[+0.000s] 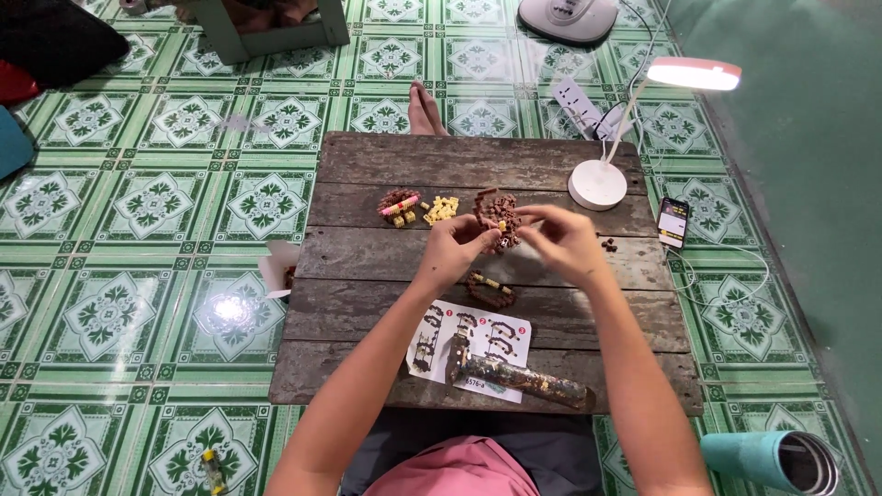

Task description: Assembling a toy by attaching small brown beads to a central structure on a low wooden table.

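A home, by the look of it: green patterned floor tiles (156, 202) spread all around the hands. Beneath them sits a low wooden table (386, 266); a desk lamp (606, 174) and phone (673, 222) lie to their right.

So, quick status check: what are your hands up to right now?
Left hand and right hand both pinching a brown bead cluster above the wooden table. Nothing blocking; yellow beads lie beyond.
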